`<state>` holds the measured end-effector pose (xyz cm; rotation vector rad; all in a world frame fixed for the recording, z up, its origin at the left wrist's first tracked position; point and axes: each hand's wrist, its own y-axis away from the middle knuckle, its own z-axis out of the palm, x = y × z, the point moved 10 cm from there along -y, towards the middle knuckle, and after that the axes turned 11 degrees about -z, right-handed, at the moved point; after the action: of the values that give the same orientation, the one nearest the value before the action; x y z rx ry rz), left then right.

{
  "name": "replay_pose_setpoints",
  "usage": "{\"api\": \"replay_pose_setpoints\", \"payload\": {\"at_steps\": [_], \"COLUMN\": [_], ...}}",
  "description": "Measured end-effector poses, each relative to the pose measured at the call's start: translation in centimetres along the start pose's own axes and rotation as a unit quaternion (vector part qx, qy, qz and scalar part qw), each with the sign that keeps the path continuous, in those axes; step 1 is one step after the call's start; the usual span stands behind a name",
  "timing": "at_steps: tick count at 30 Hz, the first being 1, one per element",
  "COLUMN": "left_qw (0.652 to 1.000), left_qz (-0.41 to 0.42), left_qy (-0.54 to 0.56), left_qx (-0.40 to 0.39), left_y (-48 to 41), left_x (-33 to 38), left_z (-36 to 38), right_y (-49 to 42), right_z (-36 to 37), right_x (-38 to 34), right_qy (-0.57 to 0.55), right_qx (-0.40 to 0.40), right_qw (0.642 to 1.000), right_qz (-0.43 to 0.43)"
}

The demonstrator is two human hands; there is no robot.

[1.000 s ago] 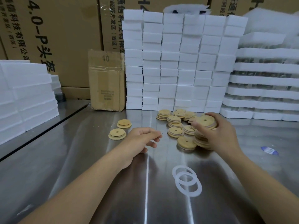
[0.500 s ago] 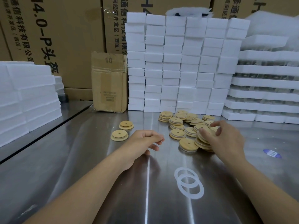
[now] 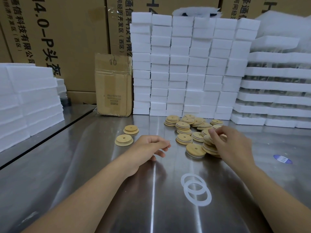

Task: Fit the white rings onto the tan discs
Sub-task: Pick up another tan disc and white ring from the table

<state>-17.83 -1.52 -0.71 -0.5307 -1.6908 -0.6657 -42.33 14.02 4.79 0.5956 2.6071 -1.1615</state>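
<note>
A pile of tan discs [image 3: 184, 126] with centre holes lies on the steel table [image 3: 84, 174] at mid right. My right hand [image 3: 234, 147] reaches into the pile's near right side, and its curled fingers grip a tan disc [image 3: 207, 139] there. My left hand [image 3: 149, 145] hovers just left of the pile, thumb and forefinger pinched on what looks like a thin white ring, of which only a sliver shows. Two more white rings [image 3: 186, 195] lie overlapping on the table near me. Two tan discs [image 3: 124, 140] sit apart at the left.
Stacked white foam blocks [image 3: 185, 64] wall off the back. A small cardboard box [image 3: 113, 84] stands to their left, with big cartons behind. More foam sits at the left [image 3: 25, 101] and foam trays at the right [image 3: 277, 91]. A blue sticker [image 3: 282, 159] marks the table.
My right hand, which held a disc raised over the pile, has come down into the pile's near side. My left hand has stayed almost still.
</note>
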Motion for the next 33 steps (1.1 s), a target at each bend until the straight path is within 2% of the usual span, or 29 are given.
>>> {"api": "replay_pose_setpoints", "payload": {"at_steps": [6,13,15,17,19,21,22,24,26,29,31,33], "left_qw": [1.0,1.0,0.999,0.992,0.967,0.913,0.885,0.851,0.834,0.823,0.826,0.838], "left_qz": [0.006,0.01,0.025,0.066,0.126,0.157,0.145,0.076,0.013,-0.007,0.005,0.011], "left_qy": [-0.001,-0.013,-0.013,-0.029,-0.095,-0.234,-0.306,-0.402,-0.454,-0.492,-0.489,-0.466], "left_qx": [-0.001,0.008,0.036,0.1,0.201,0.295,0.319,0.331,0.313,0.283,0.281,0.284], "left_y": [0.0,-0.2,-0.2,-0.1,0.5,1.4,1.5,1.0,0.4,0.0,0.0,0.0], "left_x": [0.1,0.1,0.4,1.2,2.4,3.1,3.0,1.8,0.5,-0.3,-0.1,0.2], "left_z": [0.0,-0.1,-0.7,-2.0,-4.0,-5.7,-6.3,-7.8,-8.7,-8.6,-8.5,-8.4], "right_y": [-0.2,0.0,-0.1,0.0,0.0,0.0,0.0,-0.1,0.0,0.3,1.4,3.2], "right_z": [-1.5,-0.4,-0.6,-0.5,-0.2,0.2,0.5,0.9,1.4,2.6,4.2,5.9], "right_x": [-0.3,-0.7,-0.5,-0.3,-0.1,0.0,-0.1,-0.5,-1.5,-4.0,-6.2,-7.9], "right_qy": [0.023,-0.005,-0.009,-0.015,-0.019,-0.015,-0.011,-0.01,-0.031,-0.057,-0.092,-0.151], "right_qx": [0.052,0.028,0.034,0.034,0.026,0.016,0.01,-0.006,-0.034,-0.114,-0.216,-0.343], "right_qw": [0.998,0.999,0.999,0.999,0.999,1.0,1.0,0.999,0.998,0.987,0.964,0.919], "right_qz": [-0.015,-0.041,-0.038,-0.032,-0.025,-0.019,-0.02,-0.034,-0.052,-0.101,-0.123,-0.123]}}
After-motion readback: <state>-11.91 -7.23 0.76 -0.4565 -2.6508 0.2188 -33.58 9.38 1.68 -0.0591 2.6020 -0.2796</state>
